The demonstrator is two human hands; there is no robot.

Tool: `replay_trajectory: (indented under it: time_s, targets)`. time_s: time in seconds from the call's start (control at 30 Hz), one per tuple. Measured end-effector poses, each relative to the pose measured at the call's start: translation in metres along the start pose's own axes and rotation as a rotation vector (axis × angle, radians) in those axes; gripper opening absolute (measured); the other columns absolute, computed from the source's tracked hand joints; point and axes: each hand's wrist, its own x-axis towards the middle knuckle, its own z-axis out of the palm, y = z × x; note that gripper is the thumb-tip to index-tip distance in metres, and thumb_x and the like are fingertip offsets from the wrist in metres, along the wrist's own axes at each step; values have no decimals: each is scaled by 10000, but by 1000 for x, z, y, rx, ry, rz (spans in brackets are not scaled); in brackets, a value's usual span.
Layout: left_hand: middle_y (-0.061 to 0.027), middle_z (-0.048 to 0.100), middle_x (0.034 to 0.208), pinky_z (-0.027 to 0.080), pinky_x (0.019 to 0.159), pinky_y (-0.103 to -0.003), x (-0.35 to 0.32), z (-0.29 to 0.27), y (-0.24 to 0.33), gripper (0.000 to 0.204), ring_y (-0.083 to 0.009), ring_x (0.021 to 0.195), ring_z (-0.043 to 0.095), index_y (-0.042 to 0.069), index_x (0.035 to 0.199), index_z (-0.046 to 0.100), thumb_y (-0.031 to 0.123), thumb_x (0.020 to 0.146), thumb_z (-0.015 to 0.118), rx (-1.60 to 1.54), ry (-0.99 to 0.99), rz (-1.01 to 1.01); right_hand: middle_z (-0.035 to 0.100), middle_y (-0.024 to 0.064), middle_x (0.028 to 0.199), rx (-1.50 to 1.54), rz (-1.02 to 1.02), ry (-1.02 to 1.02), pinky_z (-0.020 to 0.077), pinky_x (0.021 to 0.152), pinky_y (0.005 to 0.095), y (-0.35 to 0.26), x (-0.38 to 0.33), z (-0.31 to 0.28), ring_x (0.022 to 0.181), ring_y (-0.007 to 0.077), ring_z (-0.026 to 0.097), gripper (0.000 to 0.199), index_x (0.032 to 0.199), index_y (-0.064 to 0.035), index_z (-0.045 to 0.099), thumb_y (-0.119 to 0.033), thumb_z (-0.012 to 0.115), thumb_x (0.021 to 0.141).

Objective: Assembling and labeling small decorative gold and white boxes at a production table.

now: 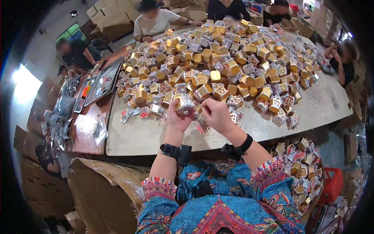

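In my left hand (177,120) is a small gold box in clear plastic wrap (184,103), held up over the near side of the table with the fingers around it. My right hand (219,118) is close beside it on the right, fingers curled together in a pinch. Whatever those fingers hold, if anything, is too small to make out. Just beyond both hands rises a large heap of similar gold boxes (200,79), many in clear wrap and some with patterned faces. Small red-and-clear packets (144,113) lie at the heap's near left edge.
The pale table (156,141) has a curved front edge. On a brown side table (90,136) at left lie dark trays (103,82). A large open carton (103,195) stands at lower left. A filled container of wrapped boxes (306,171) and a red basket (332,183) are at right. Several people sit around the table.
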Motion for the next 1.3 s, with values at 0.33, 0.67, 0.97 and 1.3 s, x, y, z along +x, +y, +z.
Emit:
replay_trajectory:
  time_s: [0.33, 0.67, 0.97, 1.3]
  targets:
    - [-85, 653, 907, 489, 573, -290, 1, 15, -17, 423, -200, 728, 593, 87, 1054, 588, 459, 869, 506, 40, 166, -45, 573, 149, 662, -84, -26, 28, 464, 553, 377, 6, -6, 8, 601, 315, 586, 74, 801, -29, 561, -83, 603, 774]
    - [-37, 644, 891, 493, 605, -288, 3, 11, -18, 384, -183, 747, 599, 119, 1034, 592, 450, 841, 566, 55, 170, -28, 592, 135, 697, -124, 15, -28, 478, 598, 422, 15, -9, 17, 653, 331, 594, 88, 804, -59, 519, -117, 575, 769]
    - [-36, 643, 900, 494, 618, -305, -1, 14, -19, 359, -183, 773, 608, 132, 1044, 578, 430, 844, 567, 119, 196, 48, 589, 138, 689, -139, 24, -37, 480, 594, 427, 17, -11, 19, 650, 333, 596, 93, 803, -58, 519, -120, 580, 769]
    - [-57, 629, 971, 510, 684, -364, -5, 17, -20, 326, -220, 847, 620, 114, 1114, 537, 340, 880, 555, 238, 195, 158, 586, 132, 681, -240, 14, -68, 492, 586, 428, 14, -11, 15, 647, 332, 599, 110, 780, -54, 497, -127, 578, 768]
